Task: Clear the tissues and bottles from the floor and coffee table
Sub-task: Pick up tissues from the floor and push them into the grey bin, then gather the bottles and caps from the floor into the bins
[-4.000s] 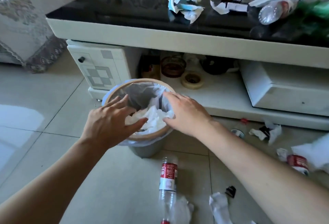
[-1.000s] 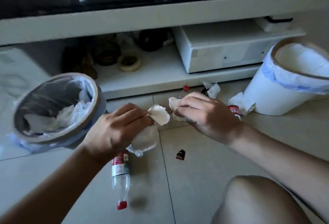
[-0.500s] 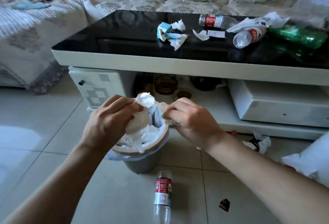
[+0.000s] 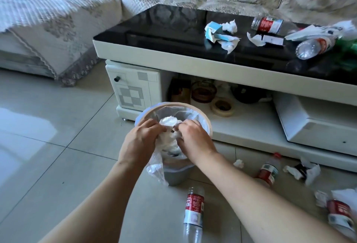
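Head view: you are looking down at your two forearms reaching to a bin in front of the counter.
Left hand: your left hand [image 4: 142, 139] hangs over the near left rim of the bin, fingers curled round a wad of white tissue [image 4: 168, 122].
Right hand: your right hand [image 4: 194, 139] hangs over the near right rim, fingers curled and pinching the same white wad from the other side.
Bin: the small grey bin [image 4: 176, 175] stands on the floor just in front of the counter's lower shelf; it has a tan rim and a clear liner, and more white tissue lies inside under your hands.
Floor bottles: one clear bottle with a red label [image 4: 193, 211] lies near the bin, on your side of it, between your forearms; a second red-label bottle [image 4: 268, 171] lies right of your right forearm; a third [image 4: 339, 214] lies at the right edge, partly blurred.
Floor tissues: a small crumpled tissue [image 4: 238, 163] lies beside your right forearm; a bigger crumpled piece [image 4: 302, 170] lies near the counter's base, around something dark.
Counter: the counter [image 4: 173, 24] has a glossy black top and a white frame.
Counter litter: crumpled tissues with a pale blue pack [image 4: 221, 35] sit mid-top; a red-label bottle [image 4: 267, 25] lies further back; another clear bottle [image 4: 314, 46] lies near the right end, with white paper [image 4: 257, 39] between them.
Shelf: a roll of tape [image 4: 222, 106] and some dark dishes sit on the lower shelf.
Sofa: a patterned sofa [image 4: 58, 20] runs behind and to the left of the counter.
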